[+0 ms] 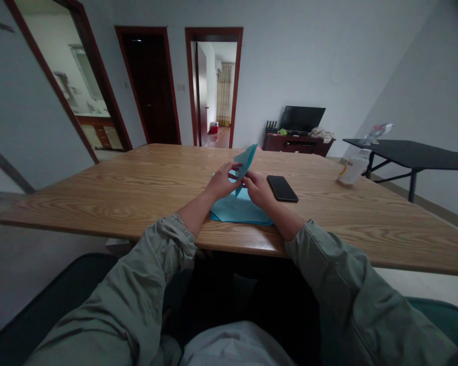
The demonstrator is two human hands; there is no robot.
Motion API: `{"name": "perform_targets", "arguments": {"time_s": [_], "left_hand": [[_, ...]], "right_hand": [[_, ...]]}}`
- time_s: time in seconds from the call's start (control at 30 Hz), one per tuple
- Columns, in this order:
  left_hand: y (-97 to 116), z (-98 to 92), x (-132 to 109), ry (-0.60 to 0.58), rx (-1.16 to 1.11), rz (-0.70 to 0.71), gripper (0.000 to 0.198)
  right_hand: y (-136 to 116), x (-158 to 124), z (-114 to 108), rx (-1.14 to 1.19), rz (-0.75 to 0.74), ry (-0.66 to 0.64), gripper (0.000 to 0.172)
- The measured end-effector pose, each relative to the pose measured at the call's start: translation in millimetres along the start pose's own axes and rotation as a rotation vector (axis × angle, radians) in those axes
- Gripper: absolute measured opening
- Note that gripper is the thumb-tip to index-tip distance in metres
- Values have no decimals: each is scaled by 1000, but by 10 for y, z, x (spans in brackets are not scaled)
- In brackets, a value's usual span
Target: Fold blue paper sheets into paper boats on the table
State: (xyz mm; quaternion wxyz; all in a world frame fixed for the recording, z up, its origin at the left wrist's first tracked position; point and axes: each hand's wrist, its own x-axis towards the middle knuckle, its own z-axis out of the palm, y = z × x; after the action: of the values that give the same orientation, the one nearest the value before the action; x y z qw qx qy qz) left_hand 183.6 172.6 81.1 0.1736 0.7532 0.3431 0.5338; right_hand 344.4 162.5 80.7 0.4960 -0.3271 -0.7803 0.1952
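Both my hands hold a folded piece of light blue paper [247, 158] upright above the wooden table [137, 188]. My left hand [223, 180] pinches its left side with closed fingers. On the paper's lower right edge my right hand [257, 188] is closed too. The paper's tip points up and away from me. Under my hands a stack of flat blue sheets [238, 211] lies on the table near its front edge.
A black phone [282, 188] lies flat just right of my hands. A white cup [353, 169] stands at the table's far right. Beyond it are a black side table [416, 152], a TV on a low cabinet [301, 119] and open doorways.
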Motion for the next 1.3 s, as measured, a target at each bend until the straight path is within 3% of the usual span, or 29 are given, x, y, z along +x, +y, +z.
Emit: {"name": "perform_targets", "arguments": {"time_s": [0.23, 0.4, 0.7, 1.0, 1.3], "left_hand": [[62, 3, -16, -1, -41, -25, 62], [44, -14, -26, -1, -50, -21, 63], [-1, -32, -48, 38, -68, -23, 64], [18, -33, -50, -61, -71, -23, 63], [6, -30, -61, -56, -40, -41, 65]], "right_hand": [[-94, -2, 13, 9, 21, -4, 50], [-70, -24, 19, 44, 35, -37, 49], [80, -71, 50, -20, -56, -77, 76], [70, -39, 46, 55, 13, -4, 78], [51, -43, 51, -118, -46, -35, 72]]}}
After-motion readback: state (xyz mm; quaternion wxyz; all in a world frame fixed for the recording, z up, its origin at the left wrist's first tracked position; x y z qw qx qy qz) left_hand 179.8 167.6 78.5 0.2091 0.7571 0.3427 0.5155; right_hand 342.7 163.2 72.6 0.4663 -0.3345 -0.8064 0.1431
